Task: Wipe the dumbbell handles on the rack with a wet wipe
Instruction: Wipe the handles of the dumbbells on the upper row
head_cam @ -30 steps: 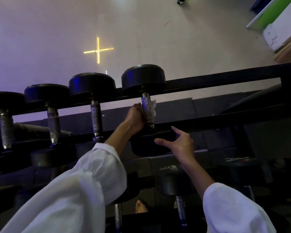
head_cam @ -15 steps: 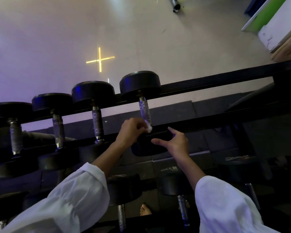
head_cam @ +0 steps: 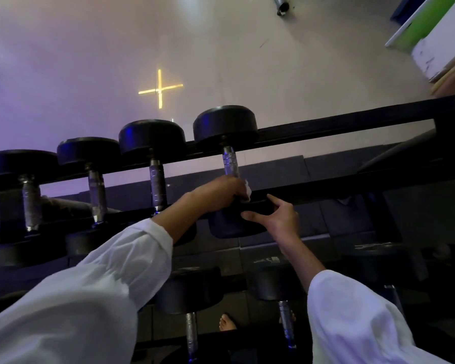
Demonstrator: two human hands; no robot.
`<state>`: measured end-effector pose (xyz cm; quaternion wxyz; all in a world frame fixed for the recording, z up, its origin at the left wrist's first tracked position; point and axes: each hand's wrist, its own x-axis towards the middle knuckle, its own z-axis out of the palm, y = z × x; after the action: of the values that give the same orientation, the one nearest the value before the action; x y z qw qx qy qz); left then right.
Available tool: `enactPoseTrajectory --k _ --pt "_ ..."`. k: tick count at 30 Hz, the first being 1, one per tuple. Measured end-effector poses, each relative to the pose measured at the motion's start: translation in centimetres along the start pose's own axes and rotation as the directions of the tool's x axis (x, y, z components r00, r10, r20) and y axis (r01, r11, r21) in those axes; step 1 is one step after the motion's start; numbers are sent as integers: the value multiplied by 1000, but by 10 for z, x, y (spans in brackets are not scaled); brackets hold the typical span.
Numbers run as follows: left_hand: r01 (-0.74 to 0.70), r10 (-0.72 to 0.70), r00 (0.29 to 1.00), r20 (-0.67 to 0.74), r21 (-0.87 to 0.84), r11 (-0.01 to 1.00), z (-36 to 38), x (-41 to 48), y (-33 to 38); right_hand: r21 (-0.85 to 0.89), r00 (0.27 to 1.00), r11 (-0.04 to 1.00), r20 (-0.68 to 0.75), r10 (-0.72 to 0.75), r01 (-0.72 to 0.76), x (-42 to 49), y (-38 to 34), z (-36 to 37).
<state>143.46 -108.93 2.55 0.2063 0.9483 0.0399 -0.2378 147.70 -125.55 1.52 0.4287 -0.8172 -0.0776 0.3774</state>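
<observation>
Since a second ago the left hand has slid down the knurled steel handle of the rightmost dumbbell on the upper tier. It was then wrapped round the middle of the bar. It now sits at the lower end, just above the near head, with bare metal showing above it. Its fingers are clenched round the handle with the white wet wipe pressed against it; a corner of the wipe pokes out on the right side of the fist. The right hand has kept its place at the near head, released, thumb and forefinger spread wide, the thumb lying on the black rubber.

The upper tier of the rack carries four dumbbells in a row, each with a black round head at either end. The wiped one is furthest right, and three others stand to its left. A dark sliver at the left edge may be a fifth; I cannot tell. On the lower tier two more dumbbells show plainly. Both arms wear white sleeves. One bare foot shows beneath the rack, and one yellow cross marks the pale floor.
</observation>
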Motion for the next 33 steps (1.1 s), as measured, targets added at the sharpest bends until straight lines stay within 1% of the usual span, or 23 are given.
enactPoseTrajectory --k 2,3,5,6,7,9,11,13,15,16,18,19,20,21,22,23,24,25,28,30,31,32,33 --pt "9 -9 1000 -21 1 1000 -1 -2 -1 3 1000 1000 -1 6 -6 0 0 1" --pt "10 -10 1000 -6 13 1000 -2 3 2 7 1000 1000 -3 9 -9 1 1 1" --pt "17 -20 999 35 78 997 -1 16 10 10 1000 1000 -1 12 -12 2 1 1" --pt "14 -18 999 31 109 994 -1 21 15 8 1000 1000 1 13 -13 2 1 2" --pt "16 -17 1000 14 121 993 1 24 17 3 1000 1000 -2 13 -13 2 2 2" --pt "5 -2 999 -44 84 996 5 24 13 -12 1000 1000 -13 10 -10 2 2 2" --pt "-8 6 992 -127 -13 1000 11 10 2 -17 1000 1000 -12 11 -11 3 3 2" --pt "43 -93 966 -241 -206 978 21 -8 -9 -16 1000 1000 -5 21 -21 3 3 2" --pt "66 -211 921 -327 -403 913 34 -22 -18 -10 1000 1000 -9 27 -27 3 3 3" --pt "94 -275 904 -329 -474 876 41 -26 -21 -11 1000 1000 -11 25 -25 3 3 3" --pt "180 -399 873 -279 -577 797 49 -27 -29 -19 1000 1000 -12 19 -19 2 3 2" --pt "198 -456 848 -272 -635 747 50 -25 -33 -20 1000 1000 -13 17 -17 2 3 2" --pt "185 -514 806 -294 -701 689 48 -22 -33 -20 1000 1000 -13 16 -16 2 4 2" --pt "127 -575 741 -348 -767 629 42 -17 -30 -17 1000 1000 -13 14 -14 2 4 1" --pt "51 -638 641 -427 -805 590 33 -11 -25 -16 1000 1000 -14 13 -13 2 4 1" --pt "-19 -681 526 -509 -808 589 24 -3 -19 -16 1000 1000 -17 12 -13 3 3 1" --pt "-53 -706 425 -566 -794 605 14 5 -11 -21 1000 1000 -20 13 -13 3 3 1" --pt "-75 -718 363 -595 -786 614 6 13 -3 -26 1000 1000 -21 16 -16 3 2 2" --pt "-91 -767 312 -561 -821 563 2 35 15 -41 999 999 -28 26 -27 3 1 3" --pt "-111 -819 245 -520 -854 509 4 43 19 -47 999 999 -37 24 -26 3 1 3" --pt "-125 -855 201 -479 -878 462 6 46 15 -48 999 998 -37 25 -26 3 1 3" --pt "-143 -898 165 -408 -911 388 6 47 11 -48 999 998 -34 27 -29 3 1 3" --pt "-182 -934 144 -326 -937 299 7 49 6 -45 999 999 -32 29 -30 3 2 3"
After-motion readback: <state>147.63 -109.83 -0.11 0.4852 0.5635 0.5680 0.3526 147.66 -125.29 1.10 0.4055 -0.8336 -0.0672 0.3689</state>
